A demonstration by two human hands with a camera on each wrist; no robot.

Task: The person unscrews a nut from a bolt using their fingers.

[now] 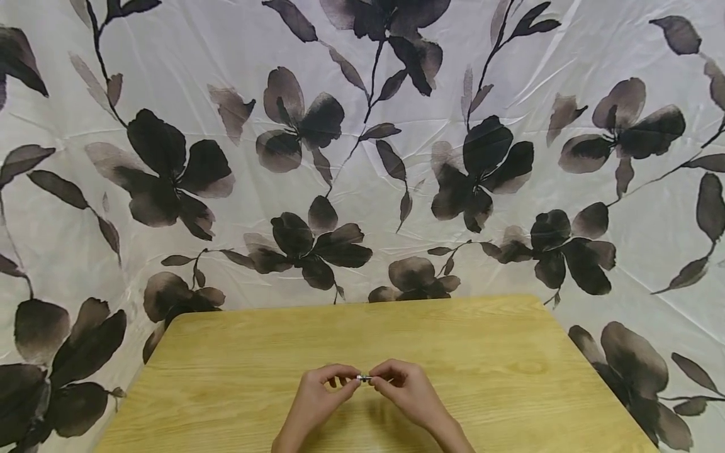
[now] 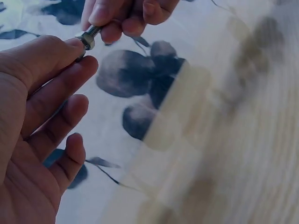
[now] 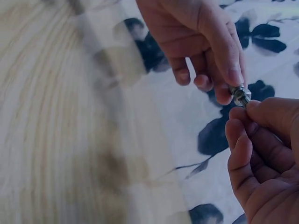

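Note:
Between the fingertips of both hands sits a small silver metal bolt, with a hex nut around its threaded shank. My left hand pinches one end of the bolt between thumb and index finger, right beside the nut; its other fingers are loosely bent. From the opposite side my right hand pinches the threaded end with thumb and index finger. In the right wrist view the nut shows between the two sets of fingertips. The fingers hide both ends of the bolt.
Below the hands is a light wooden table with rounded far corners. Behind it hangs a white cloth printed with dark flowers, reaching past the table's far and side edges.

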